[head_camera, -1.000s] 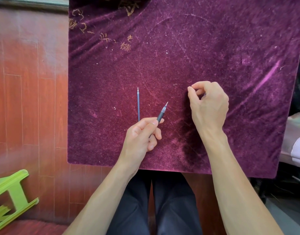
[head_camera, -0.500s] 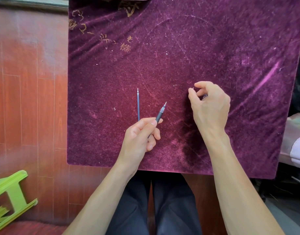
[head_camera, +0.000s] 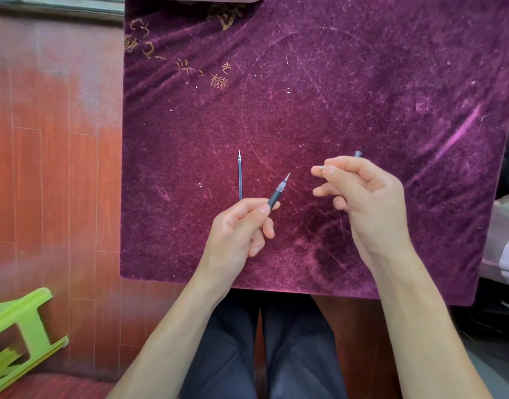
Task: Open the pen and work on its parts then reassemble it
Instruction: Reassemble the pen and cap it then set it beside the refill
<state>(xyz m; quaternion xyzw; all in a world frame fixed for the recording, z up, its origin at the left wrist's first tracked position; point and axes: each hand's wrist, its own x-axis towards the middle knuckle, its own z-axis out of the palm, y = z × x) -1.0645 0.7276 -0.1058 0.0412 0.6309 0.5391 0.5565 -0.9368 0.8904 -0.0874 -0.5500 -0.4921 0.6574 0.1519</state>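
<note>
Now | head view | left hand (head_camera: 239,228) is pinching the pen grip section (head_camera: 277,192), tip pointing up-right toward the right hand (head_camera: 362,197), which is pinching a tiny part; refill (head_camera: 240,175) is lying lengthwise on the counter (head_camera: 362,82), just beside the left hand.

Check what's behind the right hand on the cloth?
A small clear part pokes out past the right hand on the purple cloth; the rest is covered. Fingertips pinch something tiny and silvery, too small to tell.
</note>
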